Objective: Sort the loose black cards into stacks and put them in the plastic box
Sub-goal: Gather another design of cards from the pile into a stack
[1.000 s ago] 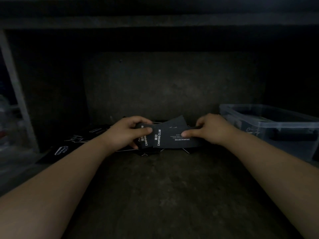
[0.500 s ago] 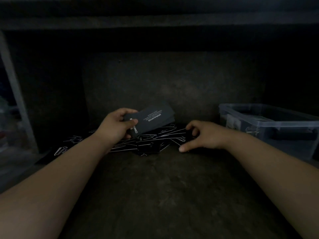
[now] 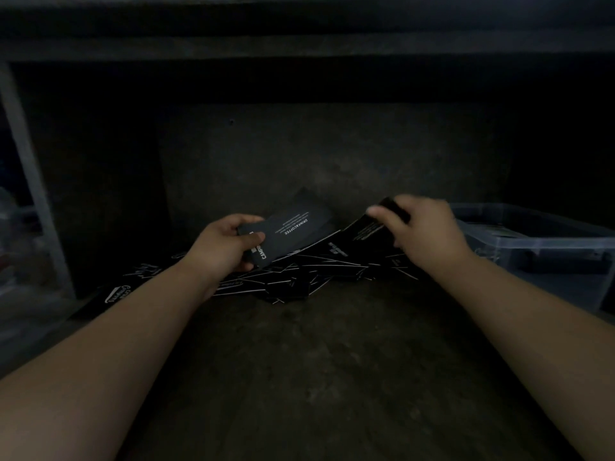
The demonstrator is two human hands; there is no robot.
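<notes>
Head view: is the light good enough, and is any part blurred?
Head view: very dim, the back wall nearly black; the right hand is motion-blurred, as is the card in its grip; the left hand and its stack are sharper, white print readable.

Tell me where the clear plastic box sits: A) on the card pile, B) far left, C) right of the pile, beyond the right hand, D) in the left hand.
C: the clear plastic box stands right of the pile of black cards, past the right hand.
</notes>
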